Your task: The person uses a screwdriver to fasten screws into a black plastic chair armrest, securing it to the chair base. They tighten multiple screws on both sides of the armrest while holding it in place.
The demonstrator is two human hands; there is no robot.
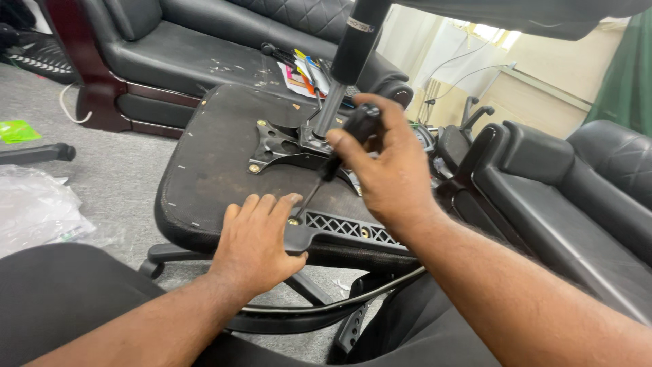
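An office chair seat lies upside down in front of me, its black underside up. A metal mechanism plate with a gas cylinder is bolted at its middle. My right hand grips a black-handled screwdriver, its tip down at a brass screw on the black armrest bracket. My left hand lies flat on the seat's near edge, fingers beside that screw.
A black leather sofa stands behind the seat, with papers and pens on it. Another black leather chair is at the right. A clear plastic bag lies on the grey carpet at left.
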